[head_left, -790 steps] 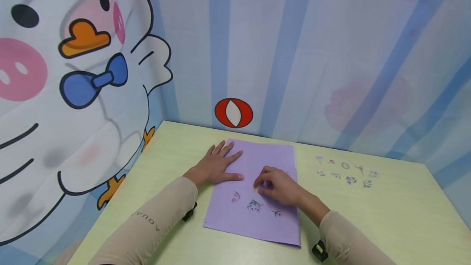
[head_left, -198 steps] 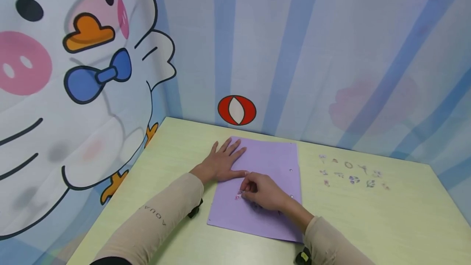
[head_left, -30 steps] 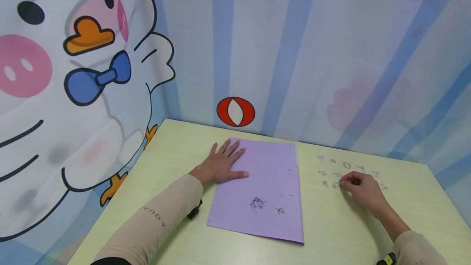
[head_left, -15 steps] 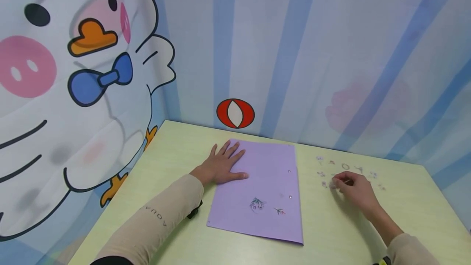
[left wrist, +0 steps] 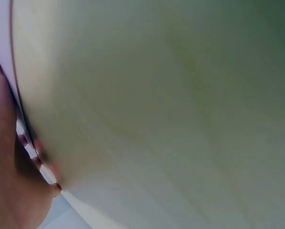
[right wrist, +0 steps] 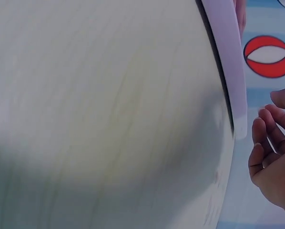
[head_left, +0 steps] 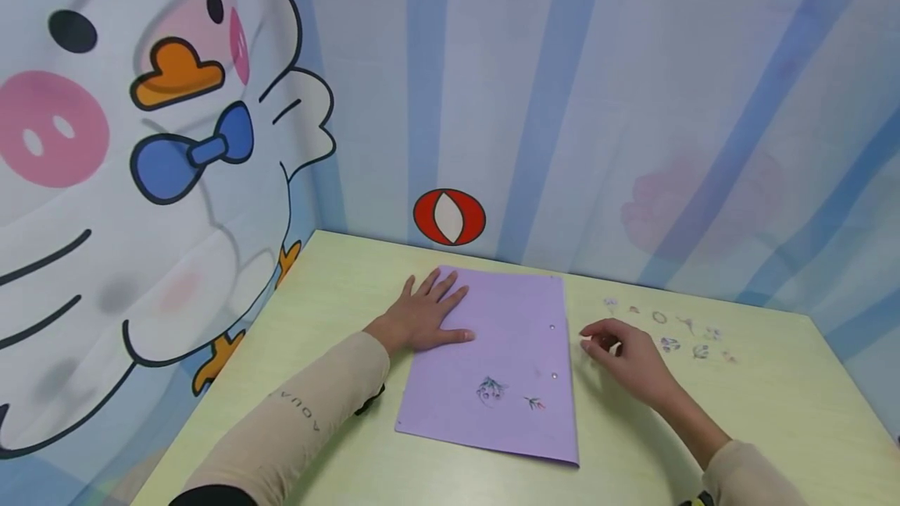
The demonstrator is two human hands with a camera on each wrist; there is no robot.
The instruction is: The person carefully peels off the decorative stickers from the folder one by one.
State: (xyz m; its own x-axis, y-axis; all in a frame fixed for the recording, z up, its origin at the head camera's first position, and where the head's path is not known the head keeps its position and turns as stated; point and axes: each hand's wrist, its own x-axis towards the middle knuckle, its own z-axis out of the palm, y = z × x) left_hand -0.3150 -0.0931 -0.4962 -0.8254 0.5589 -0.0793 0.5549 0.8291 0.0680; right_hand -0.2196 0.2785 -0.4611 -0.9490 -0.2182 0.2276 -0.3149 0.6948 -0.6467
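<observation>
A purple folder (head_left: 506, 318) lies flat on the table, and my left hand (head_left: 422, 322) rests on its upper left part with the fingers spread. Two small flower stickers remain visible on it: a round green-and-purple bouquet (head_left: 491, 391) and a red-tipped sprig (head_left: 535, 403). My right hand (head_left: 626, 358) is just beyond the folder's right edge, over the table. Its thumb and index finger stand apart with nothing seen between them, and the right wrist view shows the loosely bent fingers (right wrist: 271, 131) likewise.
Rows of flower stickers lie on the table to the right, among them a ring-shaped wreath (head_left: 658, 317) and a dark purple bloom (head_left: 669, 343). My right hand hides some of them. A printed cloth backdrop (head_left: 520, 139) rises behind the table.
My right hand has moved left from the sticker rows towards the folder, its fingertips parting. The pink flower on the folder's left 6.6 s ago is gone from there. My left hand stays put.
</observation>
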